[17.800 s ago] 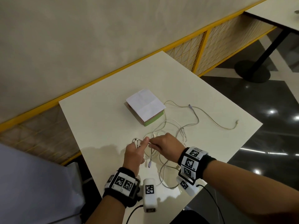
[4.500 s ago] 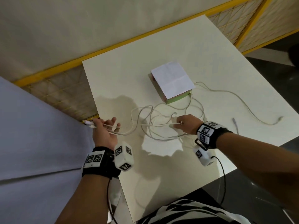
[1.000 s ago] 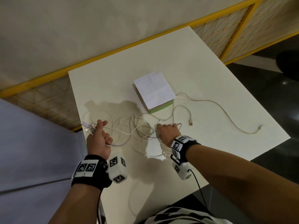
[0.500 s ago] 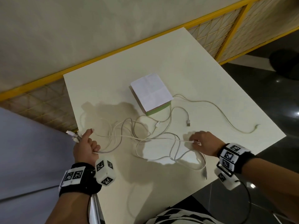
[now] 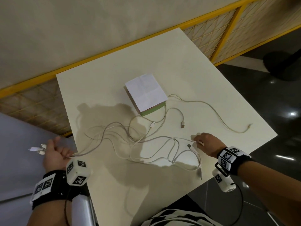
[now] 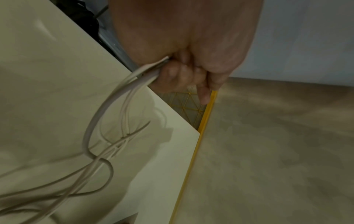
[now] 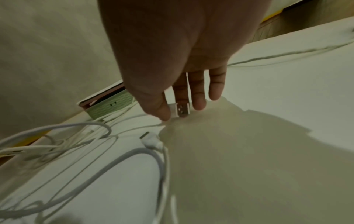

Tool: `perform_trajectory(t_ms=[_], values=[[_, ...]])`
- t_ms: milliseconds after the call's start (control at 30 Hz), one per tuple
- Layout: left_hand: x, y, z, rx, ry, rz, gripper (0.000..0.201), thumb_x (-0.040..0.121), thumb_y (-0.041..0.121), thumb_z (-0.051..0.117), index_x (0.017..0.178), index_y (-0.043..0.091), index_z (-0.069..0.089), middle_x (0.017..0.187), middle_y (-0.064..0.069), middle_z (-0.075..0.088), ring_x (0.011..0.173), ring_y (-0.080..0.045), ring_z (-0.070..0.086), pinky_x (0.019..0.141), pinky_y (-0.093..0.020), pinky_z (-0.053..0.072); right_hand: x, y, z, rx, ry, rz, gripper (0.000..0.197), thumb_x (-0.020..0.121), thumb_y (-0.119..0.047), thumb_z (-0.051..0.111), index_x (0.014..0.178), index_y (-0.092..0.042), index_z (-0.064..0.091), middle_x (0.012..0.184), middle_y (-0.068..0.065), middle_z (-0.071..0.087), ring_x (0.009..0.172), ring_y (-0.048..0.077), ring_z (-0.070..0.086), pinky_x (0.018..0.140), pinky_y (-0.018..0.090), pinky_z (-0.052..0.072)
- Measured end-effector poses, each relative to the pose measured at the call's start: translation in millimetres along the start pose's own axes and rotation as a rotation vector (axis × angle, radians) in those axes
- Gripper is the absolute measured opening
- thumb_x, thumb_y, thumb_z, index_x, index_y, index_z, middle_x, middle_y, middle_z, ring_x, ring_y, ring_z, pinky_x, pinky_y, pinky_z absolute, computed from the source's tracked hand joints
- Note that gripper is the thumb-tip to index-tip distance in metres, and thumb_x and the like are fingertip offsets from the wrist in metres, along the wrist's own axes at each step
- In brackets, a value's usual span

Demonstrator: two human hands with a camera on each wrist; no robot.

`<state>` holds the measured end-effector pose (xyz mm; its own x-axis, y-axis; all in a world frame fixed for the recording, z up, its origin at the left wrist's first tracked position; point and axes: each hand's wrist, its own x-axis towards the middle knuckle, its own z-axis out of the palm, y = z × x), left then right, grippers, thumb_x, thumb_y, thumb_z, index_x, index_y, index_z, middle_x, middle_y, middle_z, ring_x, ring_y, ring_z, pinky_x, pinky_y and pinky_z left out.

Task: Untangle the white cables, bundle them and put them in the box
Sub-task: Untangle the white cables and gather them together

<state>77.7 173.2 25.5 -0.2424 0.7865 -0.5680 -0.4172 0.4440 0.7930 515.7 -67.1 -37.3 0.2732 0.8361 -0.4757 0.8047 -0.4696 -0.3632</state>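
Note:
Several white cables lie tangled across the white table. My left hand hangs past the table's left edge and grips a bunch of cable ends; their plugs stick out behind the fist. My right hand sits near the right front of the table and pinches a USB plug between thumb and fingers, just above the surface. A closed box with a white lid and green side stands behind the tangle. One long cable trails off to the right edge.
A loose plug lies right of the box, another just in front of my right hand. A yellow-framed mesh railing runs behind the table. Dark floor lies to the right, a grey surface to the left.
My right hand has slid right along a cable up to its USB plug. My left hand drew the bunch of ends further left, off the table edge. The tangle has spread out.

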Motion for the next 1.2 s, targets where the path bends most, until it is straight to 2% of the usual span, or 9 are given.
perform_trajectory(t_ms=[300,467,600,733,800,867,933,1033,1200], values=[[40,-3,-43,0.021,-0.026,0.043,0.038,0.09,0.034,0.048,0.053,0.026,0.042,0.04,0.006,0.021,0.035,-0.008,0.017,0.046,-0.026,0.011,-4,33,-9,0.147,0.07,0.171,0.028,0.084,-0.019,0.062,0.112,-0.017,0.063,0.1,0.006,0.054,0.093,0.02,0.055,0.085,0.027,0.04],[22,-7,-28,0.013,-0.025,0.028,0.043,0.092,0.03,0.045,0.049,0.026,0.05,0.039,0.005,0.018,0.036,-0.01,0.015,0.051,-0.025,0.009,-5,87,-48,0.495,0.597,0.773,0.04,0.088,-0.02,0.057,0.119,0.006,0.049,0.123,0.029,0.054,0.11,0.039,0.054,0.092,0.04,0.041],[6,-6,-15,0.012,0.002,0.017,0.049,0.096,0.028,0.039,0.051,0.026,0.057,0.036,0.005,0.019,0.031,-0.008,0.018,0.05,-0.022,0.009,-5,129,-57,0.577,0.348,1.059,0.053,0.092,-0.036,0.049,0.13,0.001,0.042,0.138,0.025,0.043,0.124,0.041,0.045,0.104,0.048,0.038],[-8,-8,-5,-0.003,0.043,0.005,0.034,0.096,0.026,0.043,0.063,0.026,0.054,0.039,0.007,0.021,0.033,-0.007,0.019,0.038,-0.017,0.017,0,131,-63,0.71,0.271,0.959,0.038,0.091,-0.011,0.053,0.126,0.001,0.05,0.136,0.023,0.049,0.12,0.038,0.05,0.091,0.04,0.044],[-16,-13,7,0.032,0.019,-0.029,0.03,0.098,0.026,0.041,0.069,0.023,0.05,0.037,0.008,0.022,0.031,-0.006,0.021,0.034,-0.016,0.02,10,109,-75,0.765,0.349,0.882,0.021,0.094,-0.016,0.048,0.106,-0.005,0.06,0.133,0.024,0.052,0.098,0.033,0.063,0.081,0.034,0.048],[-23,-23,25,0.066,-0.031,-0.08,0.031,0.1,0.029,0.038,0.07,0.021,0.046,0.033,0.008,0.022,0.028,-0.006,0.021,0.033,-0.014,0.02,31,68,-85,0.86,0.559,0.733,0.017,0.094,-0.017,0.045,0.082,-0.01,0.055,0.105,0.026,0.068,0.053,0.01,0.064,0.057,0.023,0.052],[-30,-37,44,0.054,-0.086,-0.131,0.033,0.101,0.032,0.037,0.073,0.019,0.049,0.032,0.008,0.02,0.026,-0.005,0.02,0.032,-0.013,0.018,52,5,-90,1.055,0.635,0.491,0.01,0.092,-0.013,0.047,0.088,-0.007,0.054,0.062,0.01,0.072,0.039,0.005,0.058,0.057,0.027,0.053],[-39,-52,67,0.044,-0.147,-0.162,0.034,0.101,0.035,0.037,0.077,0.017,0.053,0.034,0.009,0.019,0.028,-0.004,0.018,0.032,-0.013,0.018,56,-113,-84,1.096,0.361,0.104,0.015,0.092,-0.012,0.051,0.078,-0.01,0.057,0.053,0.006,0.065,0.053,0.019,0.059,0.067,0.031,0.051],[-57,-52,80,0.043,-0.248,-0.139,0.034,0.096,0.043,0.047,0.086,0.013,0.059,0.043,0.009,0.021,0.034,-0.006,0.019,0.036,-0.019,0.02,37,-257,-40,0.783,-0.011,-0.281,0.013,0.094,-0.027,0.051,0.084,-0.019,0.053,0.051,0.001,0.058,0.044,0.021,0.051,0.049,0.028,0.044]])
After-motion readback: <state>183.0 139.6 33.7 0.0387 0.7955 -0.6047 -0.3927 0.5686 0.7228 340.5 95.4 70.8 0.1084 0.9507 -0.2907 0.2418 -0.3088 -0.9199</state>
